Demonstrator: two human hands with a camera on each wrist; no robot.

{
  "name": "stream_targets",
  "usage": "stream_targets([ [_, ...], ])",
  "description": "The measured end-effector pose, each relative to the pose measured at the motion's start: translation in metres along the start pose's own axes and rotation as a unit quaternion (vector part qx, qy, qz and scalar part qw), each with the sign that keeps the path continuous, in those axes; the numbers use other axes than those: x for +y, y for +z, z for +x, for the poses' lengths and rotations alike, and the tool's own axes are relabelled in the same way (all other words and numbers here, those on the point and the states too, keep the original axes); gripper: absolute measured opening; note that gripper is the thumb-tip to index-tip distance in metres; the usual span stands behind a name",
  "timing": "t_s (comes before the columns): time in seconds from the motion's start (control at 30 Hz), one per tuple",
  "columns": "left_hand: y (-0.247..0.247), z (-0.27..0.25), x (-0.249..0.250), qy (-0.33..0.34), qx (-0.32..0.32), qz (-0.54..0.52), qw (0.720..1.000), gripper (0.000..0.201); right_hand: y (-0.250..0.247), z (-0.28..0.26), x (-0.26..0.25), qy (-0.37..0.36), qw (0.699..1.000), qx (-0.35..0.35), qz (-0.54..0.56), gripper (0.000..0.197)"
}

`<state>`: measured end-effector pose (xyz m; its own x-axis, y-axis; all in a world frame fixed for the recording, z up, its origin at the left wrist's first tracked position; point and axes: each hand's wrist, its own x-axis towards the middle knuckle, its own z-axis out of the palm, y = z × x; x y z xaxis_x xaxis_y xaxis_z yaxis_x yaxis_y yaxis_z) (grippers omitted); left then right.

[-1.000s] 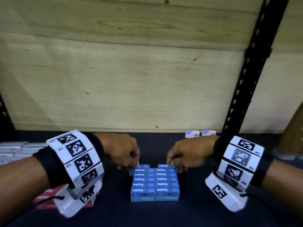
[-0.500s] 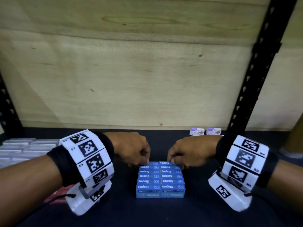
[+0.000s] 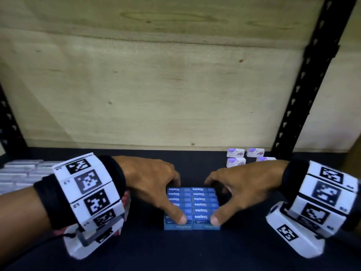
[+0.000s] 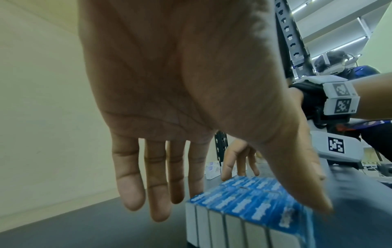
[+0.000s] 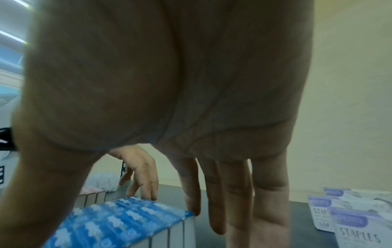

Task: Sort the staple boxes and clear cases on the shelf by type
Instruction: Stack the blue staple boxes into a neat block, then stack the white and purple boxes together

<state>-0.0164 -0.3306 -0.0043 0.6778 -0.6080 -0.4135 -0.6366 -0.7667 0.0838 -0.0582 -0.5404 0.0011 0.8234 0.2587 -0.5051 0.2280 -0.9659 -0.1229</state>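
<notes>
Blue staple boxes (image 3: 192,207) packed in two tight columns on the dark shelf (image 3: 234,251), bare shelf before and behind. Left hand (image 3: 150,184) and right hand (image 3: 240,188) flanking the block, fingers straight, thumbs pressing its near edge. White-and-purple staple boxes (image 3: 245,156) well apart beyond the block's right; clear cases (image 3: 17,173) far left.
</notes>
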Motion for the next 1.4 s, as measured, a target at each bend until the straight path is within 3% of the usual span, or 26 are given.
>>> stream_targets([
  [0.3,0.003,0.002,-0.002,-0.002,0.002,0.024,1.0,0.07,0.005,0.002,-0.007,0.004,0.998,0.01,-0.061,0.077],
  [0.6,0.003,-0.009,-0.008,-0.023,-0.014,0.018,0.999,0.068,0.008,0.012,-0.014,-0.018,0.999,0.024,-0.032,0.077],
  [0.77,-0.005,0.003,0.0,-0.038,-0.016,0.035,0.999,0.094,0.006,0.002,-0.001,-0.026,0.999,0.029,-0.027,0.097],
  [0.83,-0.01,0.015,0.008,-0.022,0.026,0.061,0.998,0.095,0.003,-0.009,0.014,-0.008,0.999,0.047,-0.017,0.094],
  [1.07,-0.037,0.073,0.057,0.041,0.099,0.129,0.986,0.06,-0.012,-0.034,0.098,0.124,0.981,0.148,-0.013,0.042],
  [1.23,-0.056,0.12,0.094,0.062,0.131,0.147,0.978,0.055,-0.011,-0.032,0.139,0.226,0.962,0.144,-0.057,0.047],
  [1.4,-0.059,0.15,0.111,0.037,0.108,0.17,0.979,0.054,-0.009,-0.023,0.146,0.246,0.959,0.128,-0.056,0.047],
])
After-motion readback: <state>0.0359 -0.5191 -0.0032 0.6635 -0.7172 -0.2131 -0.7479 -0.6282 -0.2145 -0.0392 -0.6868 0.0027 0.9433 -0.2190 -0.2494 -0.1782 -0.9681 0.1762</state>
